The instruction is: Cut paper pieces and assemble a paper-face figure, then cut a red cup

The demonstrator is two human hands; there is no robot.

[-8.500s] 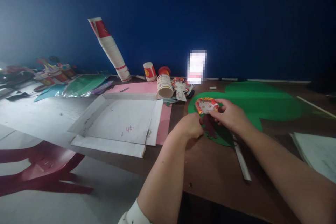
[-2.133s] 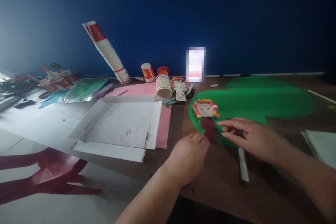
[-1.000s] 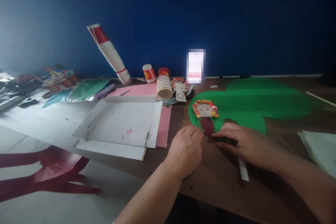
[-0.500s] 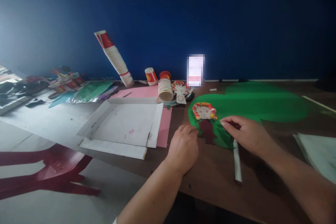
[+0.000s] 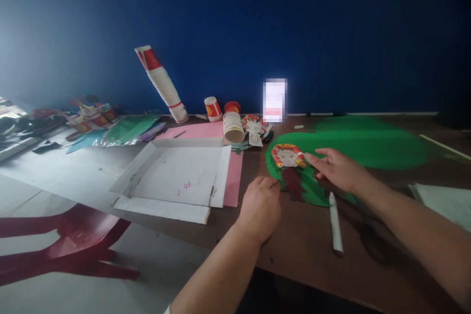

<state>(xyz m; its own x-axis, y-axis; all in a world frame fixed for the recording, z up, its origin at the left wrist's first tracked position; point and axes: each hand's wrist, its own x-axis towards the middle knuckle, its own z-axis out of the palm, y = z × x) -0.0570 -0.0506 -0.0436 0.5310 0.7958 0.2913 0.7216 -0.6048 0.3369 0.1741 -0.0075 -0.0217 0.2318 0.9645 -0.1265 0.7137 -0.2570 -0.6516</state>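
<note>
A paper doll cut-out (image 5: 288, 158) lies on a green sheet of paper (image 5: 316, 198). It has a drawn face ringed with red, white and yellow pieces, and a dark maroon body. My left hand (image 5: 259, 208) rests at the sheet's near left edge beside the body, with its fingers curled; whatever they pinch is hidden. My right hand (image 5: 336, 170) hovers at the right of the doll's head, fingers apart and holding nothing visible; whether the fingertips touch the head I cannot tell. Below the right hand lies a white glue tube or marker (image 5: 335, 225).
A white box lid (image 5: 172, 171) sits left on pink paper (image 5: 233, 181). Behind stand a leaning stack of paper cups (image 5: 162, 83), a single cup (image 5: 212, 109) and a second doll cut-out (image 5: 254, 130). White sheets (image 5: 441, 206) lie right; a red chair (image 5: 81, 240) stands lower left.
My right hand has opened its pinch and moved slightly up and left, toward the doll's head. My left hand stays nearly in place. The view has shifted a little.
</note>
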